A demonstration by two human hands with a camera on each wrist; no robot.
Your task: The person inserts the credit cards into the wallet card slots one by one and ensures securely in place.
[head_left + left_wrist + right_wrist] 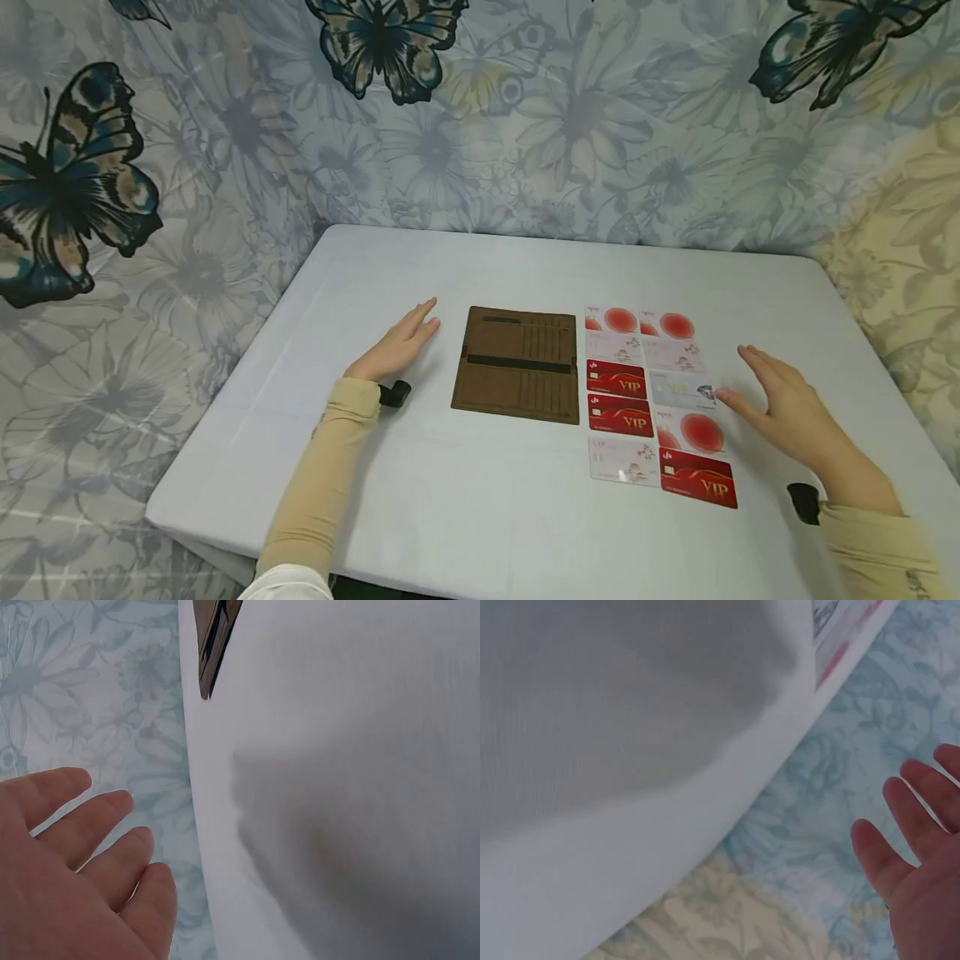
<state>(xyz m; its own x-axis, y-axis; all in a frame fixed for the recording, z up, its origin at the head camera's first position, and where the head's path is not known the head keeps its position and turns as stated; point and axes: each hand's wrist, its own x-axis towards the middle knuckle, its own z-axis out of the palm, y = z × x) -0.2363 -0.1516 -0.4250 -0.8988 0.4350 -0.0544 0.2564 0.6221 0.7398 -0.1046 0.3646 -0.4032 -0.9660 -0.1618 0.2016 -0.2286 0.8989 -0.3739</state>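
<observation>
- Head view. Wallet (517, 392), brown, one: unfolded flat on the white tablecloth (450, 517), inner slots upward, presumably to give access to them.
- Head view. Cards (678, 390), ten, in two columns just right of the wallet: red, greyish and pale with red discs. Laid out flat rather than piled, likely so that each face shows and each lifts singly.
- Head view. Left hand (397, 342): left of the wallet, near but apart. Fingers extended, nothing held; placed aside, it seems, to leave the wallet uncovered.
- Head view. Right hand (795, 408): right of the wallet, past the cards. Fingers extended, grasp empty; thumb tip close to the outer column, contact cannot be told.
- Head view. Butterfly cloth (585, 125): hung behind the wallet, probably as a backdrop.
- Left wrist view. Left hand, released, fingers slightly spread; only one corner of the wallet shows.
- Right wrist view. Right hand, released, fingers apart; card edges at the top, wallet out of sight.
</observation>
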